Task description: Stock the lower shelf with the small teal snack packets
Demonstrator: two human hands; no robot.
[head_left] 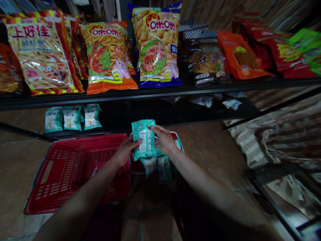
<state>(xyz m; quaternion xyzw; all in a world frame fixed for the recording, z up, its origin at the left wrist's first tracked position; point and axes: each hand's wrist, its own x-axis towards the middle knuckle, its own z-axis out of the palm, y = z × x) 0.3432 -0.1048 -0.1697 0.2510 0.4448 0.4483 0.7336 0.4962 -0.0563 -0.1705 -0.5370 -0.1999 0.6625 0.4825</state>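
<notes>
From where I stand, looking in over the wearer's arms, the front edge of the lower shelf (120, 115) runs just beyond the hands, and the upper shelf (155, 94) overhangs it, leaving a low opening between. A bare black stretch lies right of the packets there, and tiled floor (200, 147) is open to the right of the small basket (173, 135). The large red basket (91, 138) sits close on the left, its far rim near the lower shelf's edge. One teal packet (143, 140) is up over the small basket, clamped by both hands: the left hand (125, 150) grips its left edge, the right hand (164, 140) its right. I count three small packets (72, 118) in front on the lower shelf, and two baskets; how many packets fill the small basket I can't tell.
</notes>
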